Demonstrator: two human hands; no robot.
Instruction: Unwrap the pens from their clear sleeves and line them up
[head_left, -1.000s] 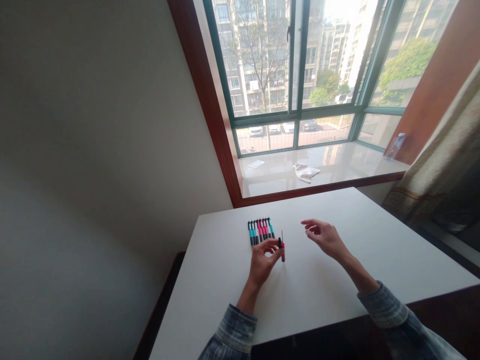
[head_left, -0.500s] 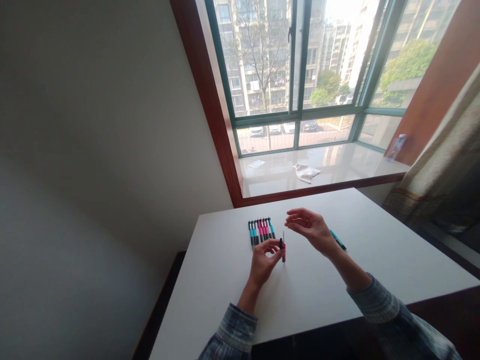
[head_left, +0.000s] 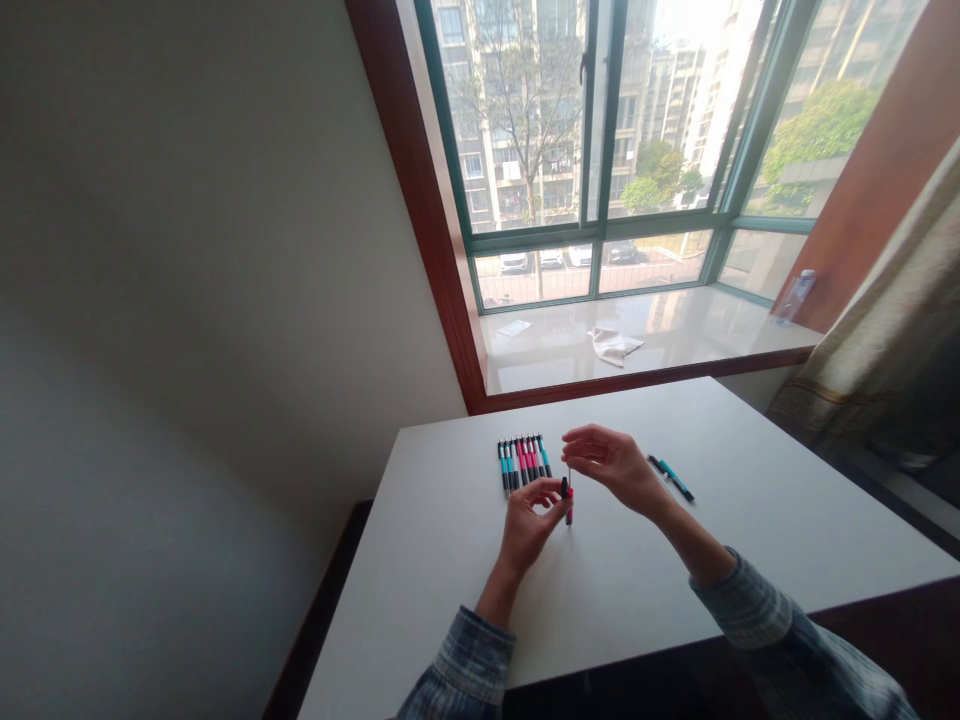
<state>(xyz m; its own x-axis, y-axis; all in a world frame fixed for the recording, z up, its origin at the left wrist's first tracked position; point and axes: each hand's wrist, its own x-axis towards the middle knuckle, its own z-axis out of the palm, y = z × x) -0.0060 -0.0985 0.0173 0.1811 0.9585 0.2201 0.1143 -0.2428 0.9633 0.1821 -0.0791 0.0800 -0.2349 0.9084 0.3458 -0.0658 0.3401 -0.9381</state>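
At the left, a plain grey wall [head_left: 225, 300] meets the smooth white rectangular table [head_left: 420, 560]. Near the table's far edge, towards its far left corner, lies a neat row of slim teal, pink and black pens [head_left: 523, 460]. Just on the near side of them, the bare left hand [head_left: 527, 525] pinches a pink-and-black pen barrel [head_left: 569, 508] between thumb and forefinger, upright, with a thin rod [head_left: 570, 478] rising from its top. The bare right hand [head_left: 609, 465] hangs over it, thumb and fingers close together at the rod's upper end; whether they grip it I cannot tell. Beyond the right wrist, towards the table's right edge, lie a teal-and-black pen piece [head_left: 677, 480] and a slim black piece [head_left: 657, 465], side by side.
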